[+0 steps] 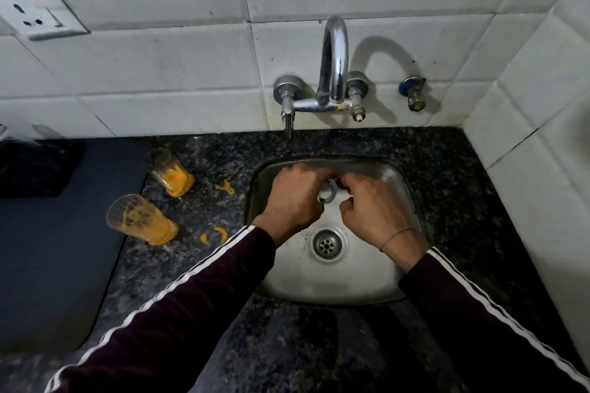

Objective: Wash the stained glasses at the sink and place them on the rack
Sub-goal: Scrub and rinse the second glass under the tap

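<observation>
Two clear glasses smeared with orange residue stand on the dark granite counter left of the sink: one farther back (170,174), one nearer (140,220). Over the steel sink (396,281), my left hand (295,201) and my right hand (375,210) are curled around a third glass (326,193). Only its round shiny end shows between my fingers; the rest is hidden by my hands. Both hands touch it, just above the drain (326,245).
A chrome gooseneck tap (333,67) is fixed to the tiled wall behind the sink, with a small valve (415,96) to its right. Orange smears (225,187) mark the counter. A grey mat (54,249) lies at the left, and a tiled side wall stands on the right.
</observation>
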